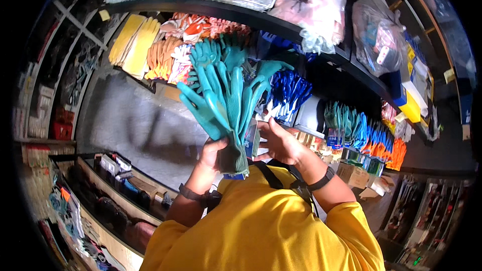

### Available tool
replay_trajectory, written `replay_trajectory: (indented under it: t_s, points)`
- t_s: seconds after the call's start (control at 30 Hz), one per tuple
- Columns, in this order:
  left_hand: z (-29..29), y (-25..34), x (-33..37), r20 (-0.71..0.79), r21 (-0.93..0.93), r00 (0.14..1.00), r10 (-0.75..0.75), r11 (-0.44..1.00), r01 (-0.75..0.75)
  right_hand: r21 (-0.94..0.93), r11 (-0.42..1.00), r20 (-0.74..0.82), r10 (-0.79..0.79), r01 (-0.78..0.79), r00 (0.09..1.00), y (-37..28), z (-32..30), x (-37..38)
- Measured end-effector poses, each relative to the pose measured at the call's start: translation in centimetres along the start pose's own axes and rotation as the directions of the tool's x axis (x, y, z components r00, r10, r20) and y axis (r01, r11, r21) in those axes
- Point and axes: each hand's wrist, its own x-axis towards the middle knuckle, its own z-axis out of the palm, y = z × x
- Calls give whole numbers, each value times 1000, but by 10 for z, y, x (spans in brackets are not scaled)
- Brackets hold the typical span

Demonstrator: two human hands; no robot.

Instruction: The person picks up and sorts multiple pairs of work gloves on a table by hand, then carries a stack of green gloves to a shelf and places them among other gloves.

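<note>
In front of my chest is a bunch of teal coated work gloves, fingers pointing up and fanned out, with dark green knitted cuffs at the bottom. My left hand grips them by the cuffs from the left, thumb across the front. Beside the cuffs on the right, my right hand has its fingers spread and thumb raised. Its fingertips are close to a dark label card at the gloves' edge; whether they touch it I cannot tell. Just behind the bunch, more teal gloves sit on the shelf.
The shelf carries yellow gloves, brown gloves, blue gloves and, farther right, orange gloves. Above runs a dark shelf edge with plastic-wrapped packs. A wooden-sided bin stands at lower left, cardboard boxes at right.
</note>
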Motion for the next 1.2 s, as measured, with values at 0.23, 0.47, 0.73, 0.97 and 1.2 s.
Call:
replay_trajectory:
  t_s: [0.23, 0.47, 0.73, 0.97, 1.2]
  points:
    - [9, -29, 13, -58, 235, 997, -54, 970, 66, 285, 891, -297, -269, 354, 916, -18, 3, -3]
    - [37, -67, 31, -198, 298, 979, -43, 949, 102, -447, 690, -422, -723, 569, 547, -16, -116, -26]
    - [24, -137, 54, -384, 217, 923, 7, 973, 83, -6, 759, -29, -651, 651, 759, -64, -108, -146]
    - [46, -185, 65, -296, 458, 930, 217, 887, -61, -619, 700, 103, -378, 357, 920, -32, -127, -78]
    - [55, -178, 14, -276, 217, 930, 242, 959, -185, -732, 516, 406, -195, 445, 893, -19, -103, -53]
